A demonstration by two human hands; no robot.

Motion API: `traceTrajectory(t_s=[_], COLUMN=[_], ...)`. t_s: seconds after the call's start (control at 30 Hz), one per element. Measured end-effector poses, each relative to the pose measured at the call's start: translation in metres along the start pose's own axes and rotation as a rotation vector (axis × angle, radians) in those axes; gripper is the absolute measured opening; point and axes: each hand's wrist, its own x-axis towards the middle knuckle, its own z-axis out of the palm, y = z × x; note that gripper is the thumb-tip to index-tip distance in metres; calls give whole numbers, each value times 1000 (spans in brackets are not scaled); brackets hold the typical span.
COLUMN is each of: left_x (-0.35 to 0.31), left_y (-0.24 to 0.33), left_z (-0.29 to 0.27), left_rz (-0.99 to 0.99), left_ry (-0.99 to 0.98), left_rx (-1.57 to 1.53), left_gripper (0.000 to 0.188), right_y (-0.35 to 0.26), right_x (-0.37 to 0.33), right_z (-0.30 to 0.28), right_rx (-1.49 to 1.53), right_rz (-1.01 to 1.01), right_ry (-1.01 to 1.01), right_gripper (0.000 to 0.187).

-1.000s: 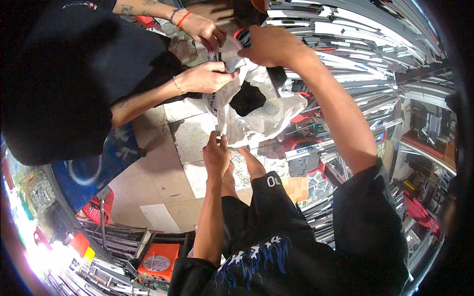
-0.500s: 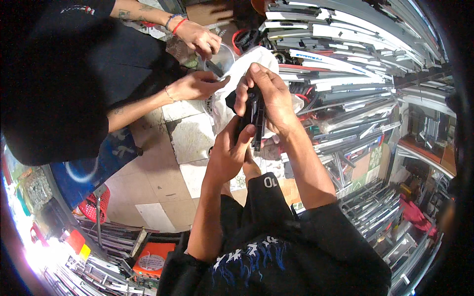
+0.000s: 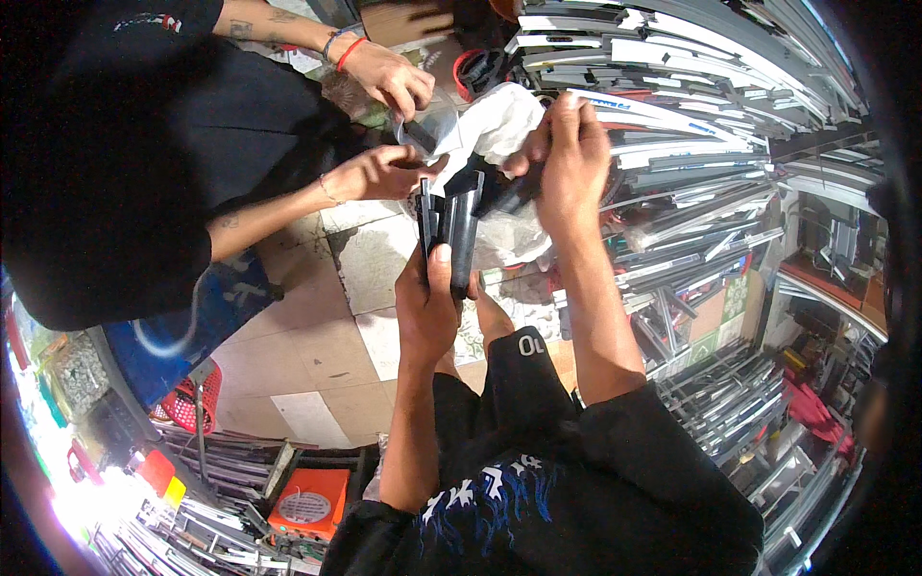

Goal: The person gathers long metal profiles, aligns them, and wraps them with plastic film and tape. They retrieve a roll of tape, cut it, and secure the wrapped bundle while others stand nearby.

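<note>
Black pieces, at least two: clear of the bag, gripped in the left hand, lengths toward twelve. Bag: white, at one o'clock from that hand; dark patch within, possibly further pieces left. Right hand: half past one, raised, fingers curled; cannot tell whether it holds anything.

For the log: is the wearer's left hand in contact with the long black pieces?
Touching. The head view shows the left hand wrapped around the lower part of the long black pieces, its thumb pressed over their front.
</note>
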Motion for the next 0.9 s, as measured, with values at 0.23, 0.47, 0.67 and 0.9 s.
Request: traceTrajectory(t_s=[0.23,0.47,0.67,0.9], left_x=[-3,-4,-21,-31], left_y=[-9,-31,-51,-62], left_z=[-15,-33,-38,-37], left_rz=[-54,-133,-151,-159], left_ry=[-15,101,21,39], left_rx=[40,-47,15,-62], left_gripper=[41,39,42,39], right_y=[-25,-27,16,25], right_x=[-25,2,19,8], right_z=[0,-2,24,40], right_rx=[-482,-623,-965,1], right_rz=[216,-216,-405,-731], right_ry=[-937,-339,-332,56], right_gripper=[38,34,29,18])
